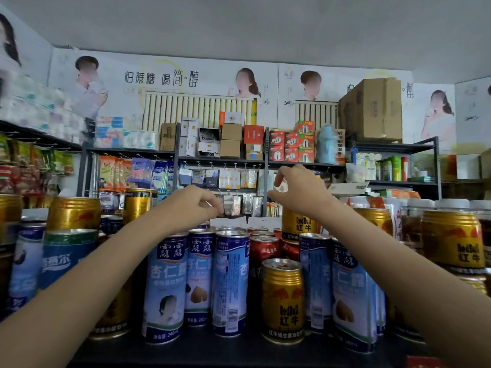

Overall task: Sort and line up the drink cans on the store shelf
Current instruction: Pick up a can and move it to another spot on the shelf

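Observation:
Both my arms reach over a dark shelf (212, 350) crowded with cans. My left hand (192, 205) hovers above the tall blue almond-drink cans (166, 282), fingers loosely curled and holding nothing. Higher up, my right hand (299, 189) has its fingers bent and is empty; it sits just over a raised gold Red Bull can (300, 225) without gripping it. Another gold Red Bull can (283, 301) stands at the front between blue cans (231, 282) (353, 296). Red cans (265, 251) stand behind it.
More gold cans are stacked at the left (74, 213) and right (451, 240). A blue-green can (66, 256) stands at the left, partly behind my forearm. Across the aisle, a rack (223, 160) holds boxes and hanging packets.

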A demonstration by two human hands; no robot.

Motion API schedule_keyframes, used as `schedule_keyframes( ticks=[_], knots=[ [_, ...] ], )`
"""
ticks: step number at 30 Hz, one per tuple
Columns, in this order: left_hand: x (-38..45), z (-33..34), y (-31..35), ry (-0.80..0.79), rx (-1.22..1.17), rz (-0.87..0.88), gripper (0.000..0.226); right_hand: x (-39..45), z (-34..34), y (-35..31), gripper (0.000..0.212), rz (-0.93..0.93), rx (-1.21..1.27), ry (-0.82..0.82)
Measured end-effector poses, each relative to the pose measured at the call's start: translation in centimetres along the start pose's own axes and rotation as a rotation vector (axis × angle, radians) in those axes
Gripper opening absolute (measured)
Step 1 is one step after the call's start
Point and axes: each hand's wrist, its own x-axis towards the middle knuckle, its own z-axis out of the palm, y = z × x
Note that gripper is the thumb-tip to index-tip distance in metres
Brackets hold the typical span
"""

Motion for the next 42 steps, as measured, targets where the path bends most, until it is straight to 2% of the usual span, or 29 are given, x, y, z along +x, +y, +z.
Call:
schedule_keyframes(
  ticks=[2,4,8,12,17,23,28,32,34,35,38,42],
  knots=[
    [-0.2,-0.5,-0.4,0.006,0.0,0.002,0.018,0.3,0.2,-1.2,0.018,-0.121,0.114,-0.024],
    [-0.4,-1.1,-1.0,-0.046,0.018,0.007,0.021,0.5,0.5,-2.6,0.014,-0.206,0.238,-0.117],
    [-0.4,-2.3,-2.5,-0.203,0.092,0.017,0.024,0.8,1.7,-4.1,0.013,-0.244,0.393,-0.479],
    [1.1,-3.3,-3.4,-0.286,0.08,0.066,0.024,1.5,3.1,-4.2,0.016,-0.169,0.335,-0.588],
    [2.6,-3.5,-3.7,-0.411,0.06,0.107,0.028,2.3,3.1,-3.9,0.016,-0.02,0.444,-0.746],
    [3.1,-3.5,-5.2,-0.411,0.112,0.076,0.032,3.0,3.3,-4.4,0.012,-0.045,0.38,-0.753],
    [3.1,-4.0,-5.8,-0.421,0.123,0.055,0.035,3.7,3.1,-4.6,0.01,-0.108,0.394,-0.542],
    [2.5,-4.3,-6.6,-0.359,0.163,0.023,0.039,3.1,2.7,-6.9,0.014,-0.265,0.649,-0.556],
    [2.0,-4.5,-6.8,-0.35,0.177,0.017,0.039,2.9,2.6,-8.3,0.017,-0.311,0.74,-0.657],
    [1.7,-4.6,-6.9,-0.335,0.182,0.025,0.039,2.8,2.7,-8.9,0.017,-0.335,0.701,-0.713],
    [0.5,-5.6,-7.2,-0.218,0.163,0.056,0.04,2.7,3.2,-10.3,0.017,-0.4,0.485,-0.765],
    [-1.2,-7.9,-8.1,-0.024,0.228,0.155,0.041,3.0,2.6,-11.6,0.017,-0.384,0.495,-0.675]
  ],
)
